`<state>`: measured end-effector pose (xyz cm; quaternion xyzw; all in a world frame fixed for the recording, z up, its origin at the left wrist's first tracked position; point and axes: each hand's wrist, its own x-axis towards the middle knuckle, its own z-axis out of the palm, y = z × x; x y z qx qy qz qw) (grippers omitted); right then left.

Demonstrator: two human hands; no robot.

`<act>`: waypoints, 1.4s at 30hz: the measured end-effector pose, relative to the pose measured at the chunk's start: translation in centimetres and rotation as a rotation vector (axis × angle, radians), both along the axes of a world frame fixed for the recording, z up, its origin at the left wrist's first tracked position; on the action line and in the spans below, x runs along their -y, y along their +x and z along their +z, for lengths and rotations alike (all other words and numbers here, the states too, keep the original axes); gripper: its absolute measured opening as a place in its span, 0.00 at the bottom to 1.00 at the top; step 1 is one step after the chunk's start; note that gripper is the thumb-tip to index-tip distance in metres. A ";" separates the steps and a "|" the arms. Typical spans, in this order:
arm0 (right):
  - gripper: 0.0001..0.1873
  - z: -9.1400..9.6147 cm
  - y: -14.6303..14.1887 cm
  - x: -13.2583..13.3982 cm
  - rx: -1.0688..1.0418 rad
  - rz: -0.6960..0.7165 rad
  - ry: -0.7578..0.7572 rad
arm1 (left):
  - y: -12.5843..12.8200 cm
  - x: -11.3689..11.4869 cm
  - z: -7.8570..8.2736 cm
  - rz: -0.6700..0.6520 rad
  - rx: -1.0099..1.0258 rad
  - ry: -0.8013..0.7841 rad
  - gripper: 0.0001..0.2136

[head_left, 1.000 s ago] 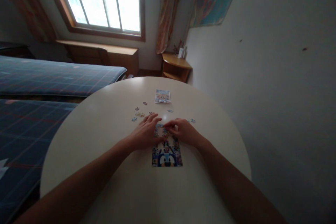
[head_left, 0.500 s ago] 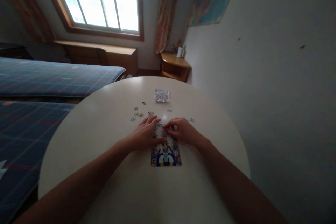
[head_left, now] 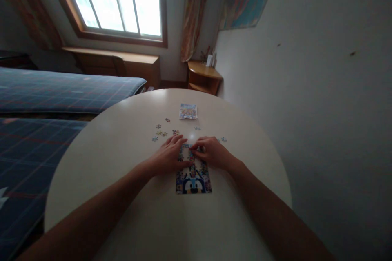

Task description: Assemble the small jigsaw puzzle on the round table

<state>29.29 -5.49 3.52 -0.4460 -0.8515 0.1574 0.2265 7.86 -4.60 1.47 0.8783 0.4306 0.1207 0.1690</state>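
Observation:
A partly assembled jigsaw puzzle (head_left: 194,185) with a blue cartoon dog face lies flat on the table, with gaps in its upper part. My left hand (head_left: 170,157) rests along its left edge, fingers spread and thumb stretched over the puzzle. At the puzzle's upper part, my right hand (head_left: 212,152) has its thumb and index finger pinched together on what looks like a puzzle piece (head_left: 192,151), mostly hidden by the fingertips. Several loose puzzle pieces (head_left: 164,133) lie beyond my left hand. Another loose piece (head_left: 223,139) sits just past my right hand.
A small picture packet (head_left: 188,111) lies toward the far side of the round white table (head_left: 122,118). Beds with plaid mattresses (head_left: 61,89) stand at the left. Behind the table is a wooden corner shelf (head_left: 204,70), and a wall (head_left: 321,102) runs along the right.
Almost nothing differs. Both hands keep their places on the puzzle; the right fingertips have shifted very slightly, and the view has moved a touch.

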 end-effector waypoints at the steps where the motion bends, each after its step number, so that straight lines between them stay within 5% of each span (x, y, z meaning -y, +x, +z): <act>1: 0.06 0.0 0.0 0.0 0.004 0.000 0.002 | 0.0 0.0 0.0 -0.001 -0.003 -0.003 0.38; 11: 0.06 0.5 0.8 -0.1 0.013 -0.042 0.021 | -0.1 -0.2 -0.5 -0.002 0.005 0.016 0.38; 17: 0.08 1.7 5.9 -1.2 0.026 -0.274 -0.069 | -0.2 -0.2 -0.5 0.006 0.002 -0.002 0.39; 23: 0.15 0.8 9.3 -2.0 0.066 -0.308 -0.231 | -0.2 -0.2 -0.2 0.004 -0.007 -0.025 0.39; 42: 0.09 1.0 5.9 -1.4 0.162 -0.251 -0.149 | -0.3 -0.3 -0.6 0.000 0.024 -0.015 0.39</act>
